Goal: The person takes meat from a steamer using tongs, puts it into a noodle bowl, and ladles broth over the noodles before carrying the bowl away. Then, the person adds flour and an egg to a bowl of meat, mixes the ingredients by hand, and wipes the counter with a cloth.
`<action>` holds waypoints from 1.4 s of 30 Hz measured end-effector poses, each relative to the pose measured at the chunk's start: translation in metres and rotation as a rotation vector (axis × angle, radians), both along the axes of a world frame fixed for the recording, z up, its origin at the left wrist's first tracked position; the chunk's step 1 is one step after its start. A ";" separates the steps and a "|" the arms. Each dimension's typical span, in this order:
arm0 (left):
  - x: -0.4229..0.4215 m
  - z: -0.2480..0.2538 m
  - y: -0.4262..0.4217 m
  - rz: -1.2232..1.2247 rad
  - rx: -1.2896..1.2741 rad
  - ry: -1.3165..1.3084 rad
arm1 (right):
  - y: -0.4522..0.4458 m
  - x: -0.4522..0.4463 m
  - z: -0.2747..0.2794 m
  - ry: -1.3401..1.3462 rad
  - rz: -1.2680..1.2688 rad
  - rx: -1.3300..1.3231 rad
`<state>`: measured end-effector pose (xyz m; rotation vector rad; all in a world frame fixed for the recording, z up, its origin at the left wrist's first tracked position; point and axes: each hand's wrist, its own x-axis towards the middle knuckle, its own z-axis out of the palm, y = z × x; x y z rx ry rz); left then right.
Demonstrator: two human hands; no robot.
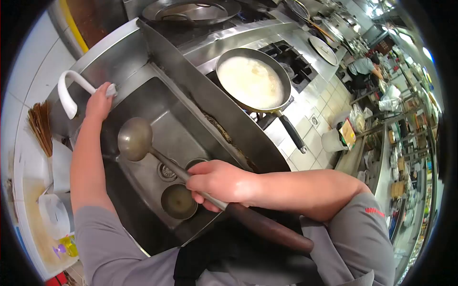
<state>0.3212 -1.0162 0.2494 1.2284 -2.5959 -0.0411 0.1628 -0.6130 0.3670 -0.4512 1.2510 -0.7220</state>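
My right hand (217,182) is wrapped round the metal shaft of a large ladle (135,138). The ladle's bowl hangs over the metal sink (164,114), and its dark handle runs back towards my body. At the far left of the sink, my left hand (100,101) is closed on the handle of the white faucet (71,95). The faucet's curved spout points down beside my wrist. Low in the sink, near the drain (167,171), sits a round metal bowl (179,201) with some liquid in it.
Right of the sink's raised wall, a pan (250,78) of pale, foamy liquid sits on the stove (288,62). A wok (191,12) stands behind. A bundle of bristles (39,126) is at the left. Farther off at the right, a person (363,66) stands by shelves.
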 end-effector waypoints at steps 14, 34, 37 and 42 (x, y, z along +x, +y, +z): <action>0.012 0.016 0.002 -0.094 0.059 0.092 | -0.023 0.019 -0.018 -0.152 -0.135 0.053; 0.006 0.029 0.016 -0.050 0.056 0.064 | 0.029 -0.023 0.034 0.914 0.553 -0.373; 0.004 0.022 0.008 -0.056 0.052 0.042 | 0.052 -0.037 0.057 0.836 0.417 -0.441; 0.013 0.000 -0.009 -0.384 -0.309 0.012 | 0.094 -0.063 0.089 0.586 0.095 -0.595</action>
